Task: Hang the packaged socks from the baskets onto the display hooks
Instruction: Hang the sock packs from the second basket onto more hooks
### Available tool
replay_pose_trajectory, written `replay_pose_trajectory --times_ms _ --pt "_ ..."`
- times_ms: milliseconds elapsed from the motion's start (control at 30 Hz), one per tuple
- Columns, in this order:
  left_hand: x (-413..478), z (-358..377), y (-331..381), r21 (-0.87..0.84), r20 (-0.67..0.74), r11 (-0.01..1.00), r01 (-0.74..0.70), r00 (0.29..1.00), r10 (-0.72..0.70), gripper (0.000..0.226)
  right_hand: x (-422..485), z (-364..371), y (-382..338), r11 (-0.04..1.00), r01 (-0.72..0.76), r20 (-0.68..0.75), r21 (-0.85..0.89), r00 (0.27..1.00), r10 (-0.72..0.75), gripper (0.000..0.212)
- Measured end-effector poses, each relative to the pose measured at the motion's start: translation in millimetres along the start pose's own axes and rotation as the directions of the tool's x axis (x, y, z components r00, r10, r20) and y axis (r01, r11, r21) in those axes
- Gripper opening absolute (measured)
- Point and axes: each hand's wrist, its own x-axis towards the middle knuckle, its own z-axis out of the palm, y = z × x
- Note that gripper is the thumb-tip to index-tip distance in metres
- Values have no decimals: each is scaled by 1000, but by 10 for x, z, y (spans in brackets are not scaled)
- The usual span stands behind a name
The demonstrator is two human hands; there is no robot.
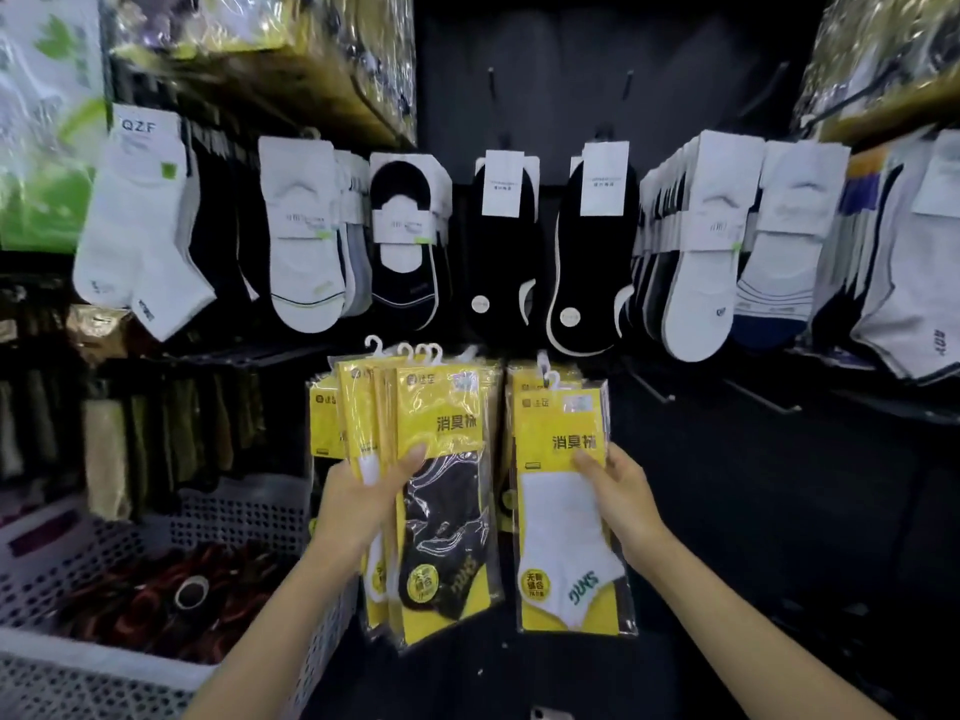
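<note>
Two upright handfuls (hanger hooks (pixel 430 351) topmost): left hand (pixel 363 493) grips the black-fronted stack (pixel 447 511), right hand (pixel 621 493) grips the white-fronted stack (pixel 563 543).

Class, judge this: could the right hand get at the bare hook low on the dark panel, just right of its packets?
Probably yes. The right hand, holding the white-sock packets, sits below and left of the bare hook, and nothing hangs between them.

We face a dark wall panel (pixel 571 49); dim light falls on shiny plastic-wrapped bundles (pixel 260 28) stacked overhead, beside a green poster (pixel 47 163) at far left.
</note>
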Motion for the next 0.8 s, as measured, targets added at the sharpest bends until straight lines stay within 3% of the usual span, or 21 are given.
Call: replay_pose_trajectory --times_ms 100,167,267,433,567,667,700,800 --pt "132 -14 -60 -10 -44 997 74 996 -74 60 192 83 84 999 -22 16 -34 1000 22 11" --pt "158 -12 -68 -20 -47 994 107 993 -108 91 315 132 145 998 -45 -10 -32 999 45 11" --pt "182 -2 -83 -21 -62 997 70 996 -71 101 499 212 220 989 -139 -63 39 988 142 10" --pt "205 37 -113 -23 -39 993 117 992 -117 131 767 253 378 941 -329 -205 82 918 339 30" --pt "177 59 -109 -74 28 990 117 993 -115 114 786 123 519 920 -381 -277 88 878 390 32" --pt "103 101 -96 -53 12 990 133 991 -132 64 642 36 526 935 -349 -344 59 872 347 19" --pt "71 125 -90 -63 22 987 150 989 -149 59 572 31 484 947 -319 -340 36 887 312 22" --pt "-45 199 -68 -57 53 985 164 986 -161 60 292 109 248 982 -186 -124 39 974 189 24"
